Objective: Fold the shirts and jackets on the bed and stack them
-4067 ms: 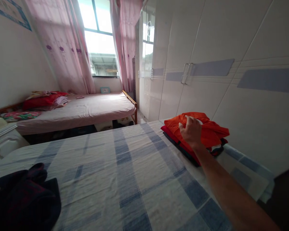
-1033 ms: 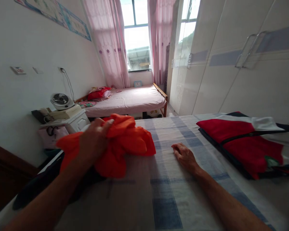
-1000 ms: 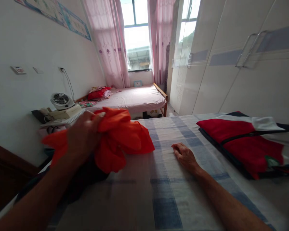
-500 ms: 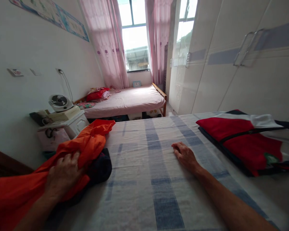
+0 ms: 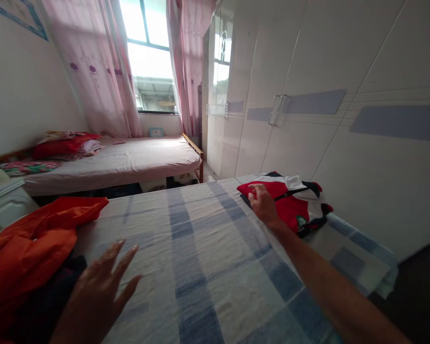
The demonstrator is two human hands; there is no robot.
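Observation:
My left hand (image 5: 96, 286) is open, fingers spread, over the bed sheet just right of an orange garment (image 5: 39, 239). Dark cloth (image 5: 62, 282) lies under and beside that garment, partly hidden by the hand. At the right, my right hand (image 5: 263, 203) reaches over the near left corner of a folded red, white and navy jacket (image 5: 290, 210). Its fingers are stretched out and somewhat apart; whether they touch the jacket I cannot tell. The jacket shows a dark zip and a green badge.
The blue-and-white checked sheet (image 5: 208, 248) covers the near bed. Beyond it stands a second bed (image 5: 139, 160) with pink bedding and a red bundle (image 5: 62, 145). A white wardrobe (image 5: 308, 143) runs along the right, and a white cabinet (image 5: 7, 205) stands at left.
My view has swung right. The left hand has let go of the orange garment and opened. The right hand has moved from the bare sheet to the folded jacket.

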